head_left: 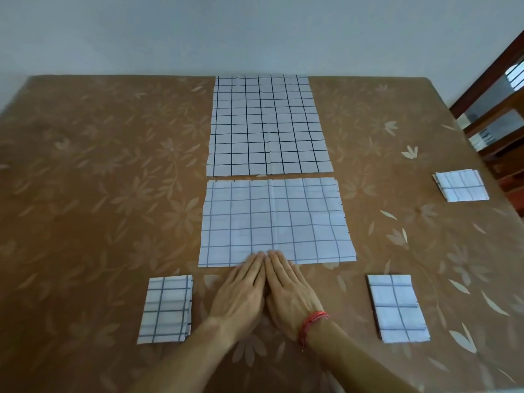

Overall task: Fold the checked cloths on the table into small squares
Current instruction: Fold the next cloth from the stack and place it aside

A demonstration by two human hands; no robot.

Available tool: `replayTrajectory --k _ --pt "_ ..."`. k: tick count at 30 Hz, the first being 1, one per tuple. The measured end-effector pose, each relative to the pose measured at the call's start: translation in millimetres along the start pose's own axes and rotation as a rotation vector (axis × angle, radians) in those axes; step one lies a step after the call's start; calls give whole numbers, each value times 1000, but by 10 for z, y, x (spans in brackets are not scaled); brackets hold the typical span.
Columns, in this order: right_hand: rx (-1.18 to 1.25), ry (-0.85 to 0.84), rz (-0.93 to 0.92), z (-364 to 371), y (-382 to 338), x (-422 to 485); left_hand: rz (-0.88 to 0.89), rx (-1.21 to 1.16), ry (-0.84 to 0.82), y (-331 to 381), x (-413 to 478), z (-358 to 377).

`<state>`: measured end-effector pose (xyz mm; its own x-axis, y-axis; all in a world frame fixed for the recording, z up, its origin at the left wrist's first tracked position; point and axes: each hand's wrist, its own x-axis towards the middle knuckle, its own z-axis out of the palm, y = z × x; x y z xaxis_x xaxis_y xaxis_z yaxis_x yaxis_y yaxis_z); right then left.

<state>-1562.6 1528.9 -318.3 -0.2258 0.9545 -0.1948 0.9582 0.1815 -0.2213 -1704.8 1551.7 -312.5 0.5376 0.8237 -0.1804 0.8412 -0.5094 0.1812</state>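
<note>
1. The half-folded white cloth with thin bluish checks (276,222) looks light, thin and limp. I judge it will slide readily on the glossy brown flower-patterned counter (99,180) and will keep a fold only if pressed flat
2. The best hold, to my mind, is a pinch at the two corners of one short side, carrying them across to the other side. A faint upright crease down the middle marks where it would bend
3. The left hand (241,296) and right hand (289,296) lie flat side by side. Their fingers (253,265) are straight and close together and clamp nothing, and only the tips rest on the middle of the cloth's near edge
4. This cloth lies in the centre of the counter. Just beyond it is the unfolded white cloth with bold black checks (269,126), with a narrow strip of counter between them
5. It is a wide rectangle, paler than the far cloth. Its layers do not quite match along the right and near edges, and small dark marks show at the far edge
6. Three small folded checked squares lie apart from it: one near left (166,309), one near right (397,307) and one at the right edge (460,185). By my reckoning two cloths remain
7. A red thread band (312,324) circles the right wrist, and a dark wooden chair (496,109) stands beyond the far right corner
</note>
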Motion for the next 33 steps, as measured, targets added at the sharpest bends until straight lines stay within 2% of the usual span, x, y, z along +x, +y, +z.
replayTrajectory --k 5,10,20,28,33 --pt "-39 -49 51 -24 -19 -33 -82 25 -111 -79 -80 -30" --pt "-57 -58 172 -44 120 -122 -189 92 -95 -154 -190 -71" --pt "236 -51 522 -167 523 -287 -402 7 -218 -223 -276 -188" --pt "340 14 585 -197 489 -217 -402 -25 -172 -208 -291 -224" --pt "300 153 563 -288 635 -71 -310 -62 -64 -179 -216 -168"
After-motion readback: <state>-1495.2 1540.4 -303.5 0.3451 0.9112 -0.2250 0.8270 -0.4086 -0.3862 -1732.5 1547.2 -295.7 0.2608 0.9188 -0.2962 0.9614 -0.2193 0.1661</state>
